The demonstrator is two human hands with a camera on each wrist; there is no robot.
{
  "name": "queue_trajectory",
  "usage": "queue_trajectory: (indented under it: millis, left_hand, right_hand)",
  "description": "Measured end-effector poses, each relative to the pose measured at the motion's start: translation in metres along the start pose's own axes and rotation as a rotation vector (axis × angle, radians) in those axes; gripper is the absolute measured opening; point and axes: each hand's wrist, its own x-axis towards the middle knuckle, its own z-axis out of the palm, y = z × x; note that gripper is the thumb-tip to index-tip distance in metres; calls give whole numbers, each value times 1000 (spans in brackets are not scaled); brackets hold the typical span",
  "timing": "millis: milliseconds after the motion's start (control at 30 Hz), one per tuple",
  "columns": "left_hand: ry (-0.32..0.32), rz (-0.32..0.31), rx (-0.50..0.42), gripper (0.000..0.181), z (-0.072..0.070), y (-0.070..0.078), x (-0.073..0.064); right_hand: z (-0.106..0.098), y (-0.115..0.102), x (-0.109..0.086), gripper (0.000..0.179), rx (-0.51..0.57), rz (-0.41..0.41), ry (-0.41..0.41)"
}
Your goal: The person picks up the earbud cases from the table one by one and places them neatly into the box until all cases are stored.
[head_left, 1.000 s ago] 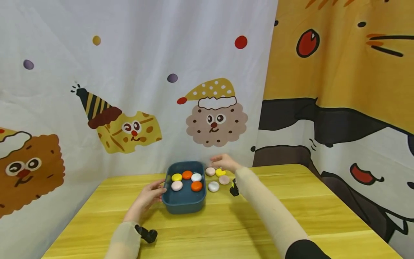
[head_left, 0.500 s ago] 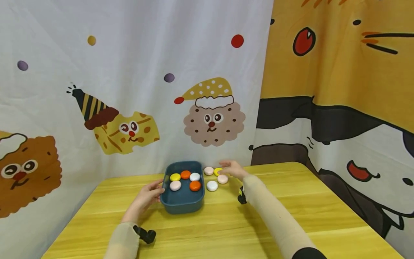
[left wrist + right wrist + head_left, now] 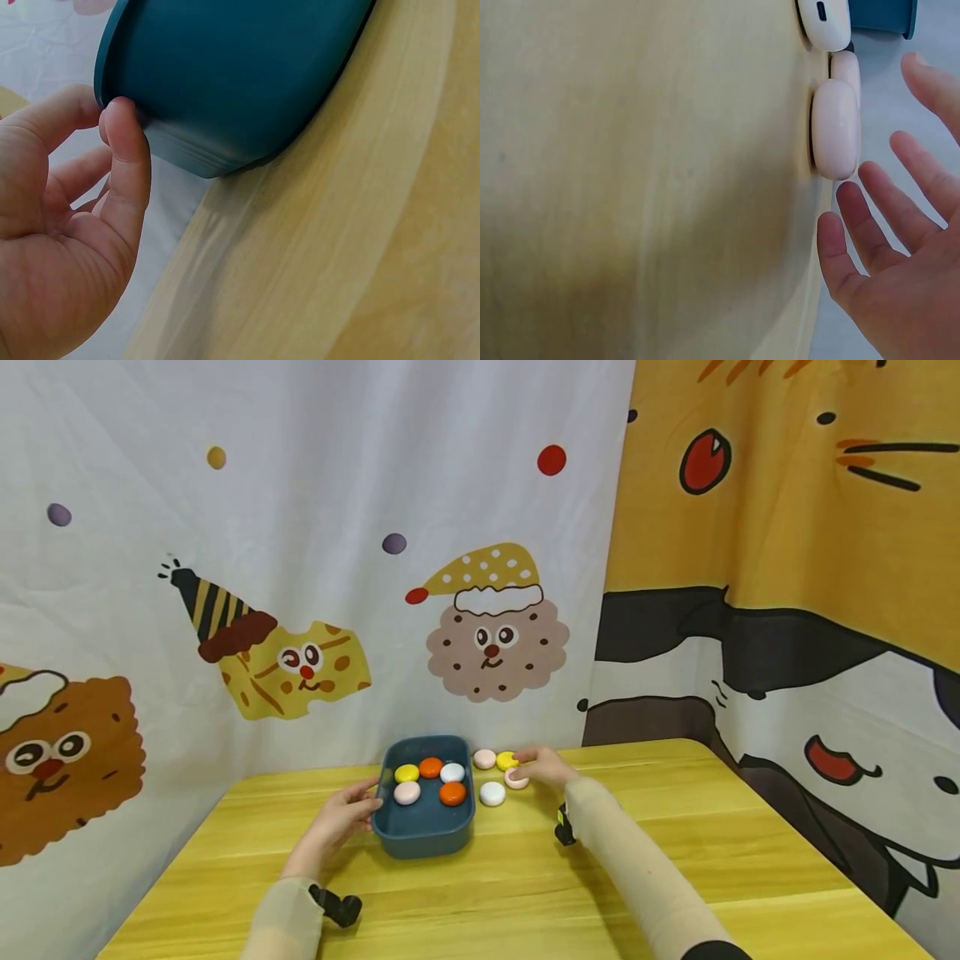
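My left hand (image 3: 341, 817) pinches the rim of a dark blue plastic box (image 3: 422, 845) between thumb and fingers at its left side. Inside the box lie several smooth rounded discs: a yellow one (image 3: 407, 773), a white one (image 3: 452, 773), a pink one (image 3: 407, 793) and two orange ones. My right hand (image 3: 546, 767) is just over a loose pink disc (image 3: 517, 779), its fingers spread in the right wrist view. Nothing is gripped there. Beside it sit a yellow disc (image 3: 507, 761), a farther pink disc (image 3: 484, 759) and a white disc (image 3: 825, 22) with a small dark slot.
The box and loose discs stand near the back edge of a wood-grain table (image 3: 465, 910). A printed cartoon curtain (image 3: 315, 527) hangs right behind them. Each wrist carries a small black camera.
My right hand has come back from the rear, moving right and then down onto the near loose pink disc. My left hand keeps its grip on the box rim; the discs lie unchanged.
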Motion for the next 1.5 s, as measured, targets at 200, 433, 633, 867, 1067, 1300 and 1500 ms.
queue_trajectory:
  millis: [200, 433, 633, 867, 1067, 1300, 1500]
  left_hand:
    - [-3, -5, 1, 56, 0, 0, 1]
    - [3, -5, -6, 57, 1, 0, 1]
    - [6, -11, -11, 56, 1, -1, 1]
    - [2, -2, -10, 57, 1, -1, 1]
    - [6, -12, -18, 56, 1, 0, 1]
    - [7, -11, -9, 56, 1, 1, 1]
    - [2, -12, -14, 56, 1, 0, 2]
  right_hand:
    - [4, 3, 0, 51, 5, -3, 17]
    - [6, 9, 2, 49, -28, -5, 22]
    - [7, 7, 3, 47, -49, 13, 18]
    - [7, 7, 7, 48, -59, 34, -8]
    - [8, 11, 11, 49, -76, 41, -12]
    - [9, 11, 11, 50, -85, 30, -3]
    - [9, 10, 10, 51, -97, 11, -8]
